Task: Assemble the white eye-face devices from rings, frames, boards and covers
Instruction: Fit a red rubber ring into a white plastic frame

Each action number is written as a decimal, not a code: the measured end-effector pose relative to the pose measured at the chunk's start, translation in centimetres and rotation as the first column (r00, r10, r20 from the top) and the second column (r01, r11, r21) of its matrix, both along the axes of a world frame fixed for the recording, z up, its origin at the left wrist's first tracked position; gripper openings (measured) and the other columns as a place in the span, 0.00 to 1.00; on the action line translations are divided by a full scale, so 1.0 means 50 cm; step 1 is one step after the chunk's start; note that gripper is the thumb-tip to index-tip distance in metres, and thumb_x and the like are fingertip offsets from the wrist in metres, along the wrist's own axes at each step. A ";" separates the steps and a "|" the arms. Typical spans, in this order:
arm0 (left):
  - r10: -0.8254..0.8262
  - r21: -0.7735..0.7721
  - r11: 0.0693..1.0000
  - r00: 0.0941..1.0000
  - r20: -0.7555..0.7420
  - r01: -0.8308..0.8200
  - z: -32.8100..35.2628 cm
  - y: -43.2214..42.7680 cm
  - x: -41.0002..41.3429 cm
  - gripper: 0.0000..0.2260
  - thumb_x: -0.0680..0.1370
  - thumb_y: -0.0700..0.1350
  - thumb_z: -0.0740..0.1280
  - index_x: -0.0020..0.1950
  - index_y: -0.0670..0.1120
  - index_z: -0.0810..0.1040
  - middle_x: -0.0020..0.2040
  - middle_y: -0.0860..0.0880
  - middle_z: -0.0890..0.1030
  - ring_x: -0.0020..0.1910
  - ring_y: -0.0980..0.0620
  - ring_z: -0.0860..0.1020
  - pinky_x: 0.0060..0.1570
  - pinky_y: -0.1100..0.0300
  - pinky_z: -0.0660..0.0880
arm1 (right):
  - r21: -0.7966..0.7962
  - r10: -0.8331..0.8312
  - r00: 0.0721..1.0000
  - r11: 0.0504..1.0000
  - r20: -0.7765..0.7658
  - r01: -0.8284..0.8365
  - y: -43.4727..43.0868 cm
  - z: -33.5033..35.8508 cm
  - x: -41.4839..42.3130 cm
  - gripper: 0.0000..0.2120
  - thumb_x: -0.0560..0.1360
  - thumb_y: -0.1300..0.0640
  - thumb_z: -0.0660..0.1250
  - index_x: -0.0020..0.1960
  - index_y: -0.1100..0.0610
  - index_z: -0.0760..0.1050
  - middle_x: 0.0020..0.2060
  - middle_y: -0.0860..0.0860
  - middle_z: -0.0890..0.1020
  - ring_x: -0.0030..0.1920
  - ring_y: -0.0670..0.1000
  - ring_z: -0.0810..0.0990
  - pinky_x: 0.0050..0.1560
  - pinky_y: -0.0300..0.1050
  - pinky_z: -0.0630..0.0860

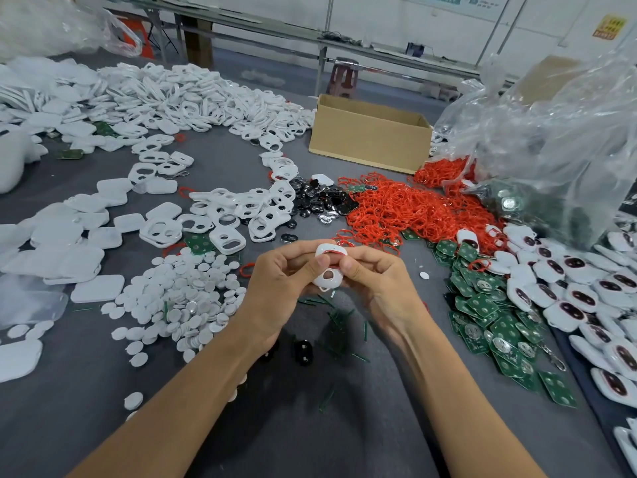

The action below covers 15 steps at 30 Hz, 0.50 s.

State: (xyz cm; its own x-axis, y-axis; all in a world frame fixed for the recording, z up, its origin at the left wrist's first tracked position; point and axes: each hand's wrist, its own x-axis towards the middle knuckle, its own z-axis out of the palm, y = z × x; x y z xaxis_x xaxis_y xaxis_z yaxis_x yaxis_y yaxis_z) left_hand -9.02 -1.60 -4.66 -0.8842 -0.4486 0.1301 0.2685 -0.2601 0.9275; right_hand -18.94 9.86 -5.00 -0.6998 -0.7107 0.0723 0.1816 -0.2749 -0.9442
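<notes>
Between both hands' pinching grips, white frame, its middle hidden by fingertips.

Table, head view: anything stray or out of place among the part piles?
Yes. Green slivers litter the grey table under the hands, one black piece lies alone there, and a red ring sits among the white frames. Nothing looks broken.

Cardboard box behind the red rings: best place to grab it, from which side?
Take the cardboard box by its two short end walls, one of the hands on each, coming down from above. Its top is open with the flaps out of the way, so the rims are exposed for fingers to hook over. The near long wall faces the person; red rings crowd its right corner, so a low approach there looks awkward.
</notes>
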 end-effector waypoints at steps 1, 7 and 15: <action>0.001 -0.010 1.000 1.000 -0.001 -0.001 0.000 0.002 0.000 0.09 0.72 0.43 0.69 0.51 0.47 0.83 0.44 0.48 0.86 0.38 0.54 0.84 0.38 0.64 0.80 | 0.009 0.007 1.000 1.000 -0.007 -0.006 0.002 0.003 0.000 0.06 0.65 0.61 0.71 0.41 0.60 0.84 0.38 0.57 0.85 0.37 0.53 0.83 0.46 0.48 0.81; 0.015 -0.061 0.998 1.000 -0.002 -0.015 -0.002 0.008 0.000 0.08 0.76 0.39 0.68 0.52 0.47 0.82 0.44 0.49 0.86 0.39 0.54 0.85 0.38 0.65 0.79 | 0.090 -0.050 0.995 0.994 -0.085 0.058 0.006 0.018 0.005 0.09 0.65 0.61 0.70 0.44 0.64 0.79 0.34 0.54 0.84 0.34 0.50 0.82 0.39 0.41 0.79; 0.053 -0.064 0.997 0.999 -0.007 -0.053 -0.008 0.000 -0.005 0.09 0.73 0.42 0.70 0.52 0.47 0.83 0.45 0.47 0.86 0.42 0.53 0.84 0.41 0.64 0.80 | 0.100 -0.193 0.975 0.974 -0.109 0.204 -0.006 0.018 0.013 0.07 0.69 0.70 0.70 0.47 0.67 0.80 0.37 0.58 0.85 0.35 0.52 0.83 0.44 0.45 0.81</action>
